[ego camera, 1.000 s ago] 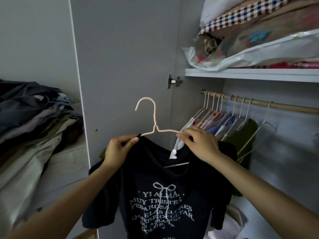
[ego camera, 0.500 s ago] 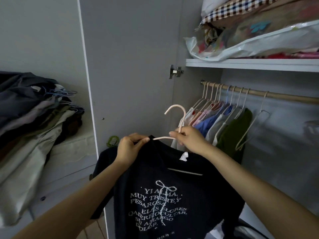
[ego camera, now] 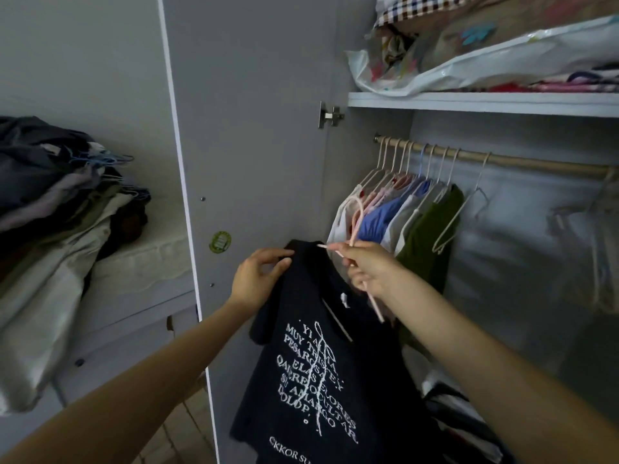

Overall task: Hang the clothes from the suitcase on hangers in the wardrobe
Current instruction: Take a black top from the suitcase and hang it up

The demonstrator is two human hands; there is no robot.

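Shirt-hanging | left hand [ego camera: 258,279] fingers pinch black printed T-shirt [ego camera: 321,363] shoulder, steadying it | right hand [ego camera: 365,267] fingers curl round pale pink wire hanger [ego camera: 356,226], tilted to seat the collar | wooden rail [ego camera: 522,160] near

Bagged bedding [ego camera: 495,48] on top shelf [ego camera: 482,103]; round green sticker [ego camera: 220,242] on door [ego camera: 254,128].

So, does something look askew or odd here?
Yes. The pale pink wire hanger in the right hand is tilted steeply, and only one shoulder of the black printed T-shirt sits on it, gripped by the left hand.
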